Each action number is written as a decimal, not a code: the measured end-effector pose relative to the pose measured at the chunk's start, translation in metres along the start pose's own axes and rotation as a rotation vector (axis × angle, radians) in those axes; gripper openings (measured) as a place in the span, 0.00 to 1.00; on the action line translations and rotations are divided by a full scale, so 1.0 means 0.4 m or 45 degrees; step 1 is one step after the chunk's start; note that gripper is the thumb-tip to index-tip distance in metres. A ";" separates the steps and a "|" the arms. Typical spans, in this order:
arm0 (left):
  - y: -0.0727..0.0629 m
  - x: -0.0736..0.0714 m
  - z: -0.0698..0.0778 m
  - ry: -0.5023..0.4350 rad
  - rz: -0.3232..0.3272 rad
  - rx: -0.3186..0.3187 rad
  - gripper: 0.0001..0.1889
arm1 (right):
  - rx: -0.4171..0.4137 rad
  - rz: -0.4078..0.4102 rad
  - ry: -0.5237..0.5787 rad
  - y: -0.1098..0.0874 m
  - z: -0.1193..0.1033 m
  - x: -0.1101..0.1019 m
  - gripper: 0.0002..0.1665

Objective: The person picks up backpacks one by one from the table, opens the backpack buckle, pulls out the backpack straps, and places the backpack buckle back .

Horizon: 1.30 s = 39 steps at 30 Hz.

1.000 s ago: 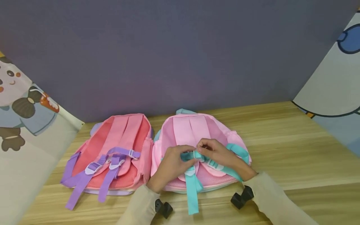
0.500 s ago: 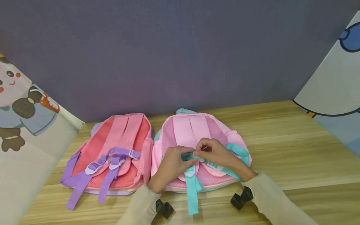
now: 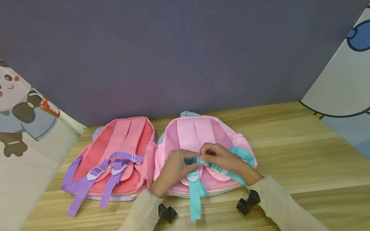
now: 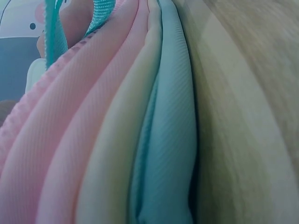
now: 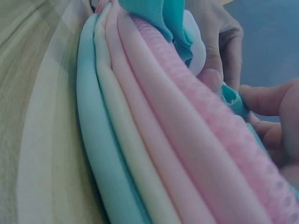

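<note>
A light pink backpack (image 3: pixel 196 128) lies on the table with its strap side up. Teal webbing straps (image 3: pixel 195 199) hang over its lower edge, with white plastic adjusters on them. At its middle, my left hand (image 3: pixel 174 170) holds a short teal chest strap (image 3: pixel 203 160) between thumb and fingers. My right hand (image 3: pixel 222 158) pinches the same strap beside a small white slider (image 3: pixel 198 159). In the right wrist view, the fingertips of both hands meet at a small teal loop (image 5: pixel 235 100). The fingers hide part of the strap and slider.
Left of it, touching, lies a coral backpack (image 3: pixel 115 154) with purple straps (image 3: pixel 78 195). Both rest on a wood-grain table (image 3: pixel 289 147). A dark grey panel (image 3: pixel 185 57) rises behind, and printed side walls (image 3: pixel 344 83) stand at left and right.
Both hands stay at the teal chest strap. The right fingertips have shifted very slightly at the strap. The backpacks have not moved on the table; the head view has tilted a little.
</note>
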State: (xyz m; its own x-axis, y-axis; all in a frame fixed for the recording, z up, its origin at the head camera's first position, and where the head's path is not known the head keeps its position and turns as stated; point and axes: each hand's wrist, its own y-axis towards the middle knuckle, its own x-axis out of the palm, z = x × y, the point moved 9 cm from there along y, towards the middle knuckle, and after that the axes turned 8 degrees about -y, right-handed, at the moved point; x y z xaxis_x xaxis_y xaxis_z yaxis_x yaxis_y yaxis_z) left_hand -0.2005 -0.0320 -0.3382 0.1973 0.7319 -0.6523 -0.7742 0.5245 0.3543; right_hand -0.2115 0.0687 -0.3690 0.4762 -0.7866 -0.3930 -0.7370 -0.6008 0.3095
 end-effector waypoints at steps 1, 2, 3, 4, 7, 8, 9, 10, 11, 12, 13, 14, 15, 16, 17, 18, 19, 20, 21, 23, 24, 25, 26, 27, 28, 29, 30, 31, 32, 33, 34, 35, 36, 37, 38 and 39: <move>0.000 0.000 0.000 0.002 0.003 -0.001 0.15 | -0.006 -0.007 0.014 0.001 0.000 0.001 0.17; 0.000 0.000 0.000 0.007 0.005 0.001 0.15 | -0.012 -0.013 0.022 0.001 0.000 0.001 0.17; 0.000 0.000 0.001 0.013 0.007 0.004 0.15 | -0.016 -0.020 0.033 0.001 0.000 0.001 0.17; 0.000 0.000 0.002 0.020 0.009 0.006 0.15 | -0.027 -0.026 0.040 0.001 0.000 0.001 0.16; 0.001 0.000 0.003 0.033 0.011 0.008 0.15 | -0.030 -0.036 0.070 0.001 -0.001 0.000 0.15; 0.001 0.000 0.003 0.034 0.012 0.009 0.15 | -0.025 -0.038 0.080 0.001 0.000 0.000 0.15; 0.001 -0.001 0.002 0.035 0.015 0.006 0.16 | -0.013 -0.038 0.092 0.001 0.001 0.000 0.15; 0.001 -0.001 0.002 0.036 0.018 0.001 0.16 | -0.004 -0.035 0.099 0.000 0.001 -0.001 0.15; 0.001 -0.001 0.000 0.033 0.021 -0.004 0.16 | 0.020 -0.030 0.110 0.000 0.004 -0.001 0.15; 0.000 -0.002 -0.002 0.031 0.023 -0.013 0.16 | 0.036 -0.020 0.115 -0.001 0.005 -0.003 0.15; 0.000 -0.003 -0.004 0.022 0.027 -0.028 0.15 | 0.051 -0.004 0.113 -0.001 0.006 -0.005 0.15; -0.001 -0.004 -0.008 0.008 0.032 -0.044 0.15 | 0.069 0.018 0.110 -0.002 0.008 -0.008 0.14; -0.001 -0.005 -0.011 -0.002 0.038 -0.050 0.15 | 0.085 0.040 0.104 -0.002 0.009 -0.011 0.13; -0.001 -0.006 -0.014 -0.016 0.045 -0.057 0.15 | 0.095 0.062 0.086 -0.002 0.009 -0.014 0.12; -0.002 -0.007 -0.018 -0.034 0.054 -0.062 0.14 | 0.105 0.085 0.061 -0.003 0.008 -0.017 0.10; -0.002 -0.008 -0.021 -0.053 0.063 -0.070 0.14 | 0.106 0.105 0.032 -0.003 0.006 -0.021 0.09; -0.003 -0.010 -0.024 -0.074 0.075 -0.078 0.14 | 0.101 0.123 -0.006 -0.003 0.002 -0.024 0.08; -0.003 -0.012 -0.026 -0.086 0.087 -0.081 0.14 | 0.093 0.138 -0.043 -0.004 -0.002 -0.026 0.08; -0.003 -0.014 -0.028 -0.100 0.097 -0.085 0.13 | 0.075 0.153 -0.083 -0.004 -0.007 -0.028 0.09; -0.004 -0.018 -0.032 -0.130 0.115 -0.107 0.13 | 0.038 0.195 -0.164 -0.005 -0.019 -0.034 0.12; -0.004 -0.020 -0.034 -0.142 0.121 -0.117 0.13 | 0.019 0.221 -0.195 -0.006 -0.025 -0.038 0.12; -0.004 -0.021 -0.036 -0.154 0.126 -0.123 0.13 | 0.005 0.248 -0.226 -0.007 -0.029 -0.041 0.13; -0.004 -0.022 -0.037 -0.163 0.131 -0.125 0.13 | -0.004 0.272 -0.249 -0.008 -0.032 -0.044 0.12; -0.003 -0.023 -0.036 -0.176 0.134 -0.127 0.13 | -0.011 0.294 -0.264 -0.009 -0.036 -0.047 0.12; -0.003 -0.024 -0.037 -0.187 0.137 -0.128 0.13 | -0.011 0.310 -0.272 -0.010 -0.038 -0.050 0.12; -0.003 -0.025 -0.036 -0.194 0.140 -0.122 0.13 | -0.013 0.321 -0.273 -0.010 -0.038 -0.051 0.11; -0.003 -0.026 -0.036 -0.203 0.143 -0.115 0.12 | -0.013 0.328 -0.271 -0.011 -0.038 -0.051 0.11; -0.003 -0.027 -0.035 -0.210 0.144 -0.110 0.12 | -0.010 0.332 -0.263 -0.011 -0.038 -0.051 0.10; -0.003 -0.028 -0.034 -0.215 0.146 -0.103 0.12 | -0.011 0.331 -0.243 -0.010 -0.037 -0.051 0.10; -0.002 -0.029 -0.034 -0.220 0.145 -0.095 0.12 | -0.012 0.333 -0.223 -0.010 -0.034 -0.051 0.09; -0.002 -0.029 -0.034 -0.223 0.144 -0.085 0.12 | -0.017 0.339 -0.202 -0.010 -0.031 -0.052 0.08; -0.001 -0.029 -0.033 -0.226 0.144 -0.073 0.12 | -0.023 0.348 -0.182 -0.010 -0.028 -0.053 0.08; -0.001 -0.030 -0.032 -0.232 0.141 -0.065 0.12 | -0.026 0.357 -0.160 -0.010 -0.025 -0.055 0.08; -0.001 -0.030 -0.033 -0.234 0.138 -0.060 0.12 | -0.031 0.366 -0.133 -0.011 -0.021 -0.057 0.07; 0.000 -0.030 -0.032 -0.239 0.137 -0.052 0.12 | -0.037 0.378 -0.102 -0.012 -0.018 -0.058 0.07; 0.000 -0.030 -0.032 -0.243 0.136 -0.048 0.12 | -0.041 0.392 -0.076 -0.013 -0.015 -0.061 0.07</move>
State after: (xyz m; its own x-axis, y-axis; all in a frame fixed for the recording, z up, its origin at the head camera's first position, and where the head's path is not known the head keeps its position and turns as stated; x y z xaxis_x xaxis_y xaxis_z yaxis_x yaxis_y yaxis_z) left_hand -0.2106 -0.0463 -0.3391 0.2206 0.8531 -0.4728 -0.8179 0.4259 0.3869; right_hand -0.2164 0.0899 -0.3557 0.2035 -0.9232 -0.3260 -0.8262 -0.3406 0.4488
